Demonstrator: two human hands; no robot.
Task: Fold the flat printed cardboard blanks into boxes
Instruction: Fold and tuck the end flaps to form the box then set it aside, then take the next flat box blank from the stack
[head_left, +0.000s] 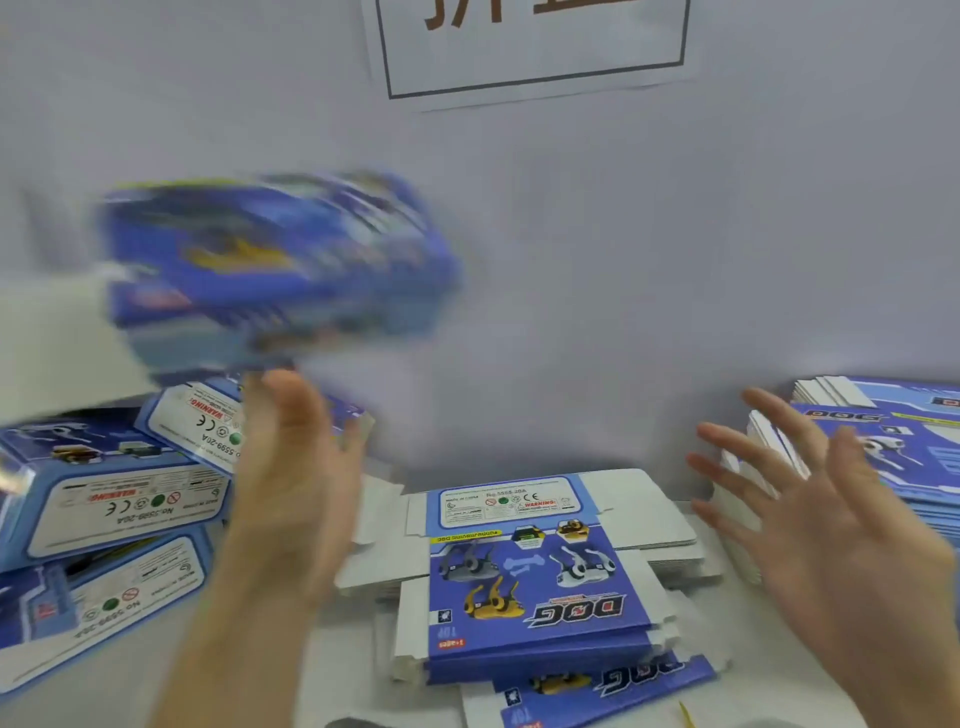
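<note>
A folded blue printed box is in the air at upper left, heavily blurred, just above the fingertips of my left hand; I cannot tell whether they touch. The fingers of my left hand are straight and point up. My right hand is raised at the right with fingers spread, holding nothing. A stack of flat blue blanks printed with robot dogs and "DOG" lies on the table between my hands. Folded boxes are piled at the left.
A second stack of flat blanks sits at the far right behind my right hand. A grey wall with a white framed paper sign stands right behind the table. The white table shows in front of the blanks.
</note>
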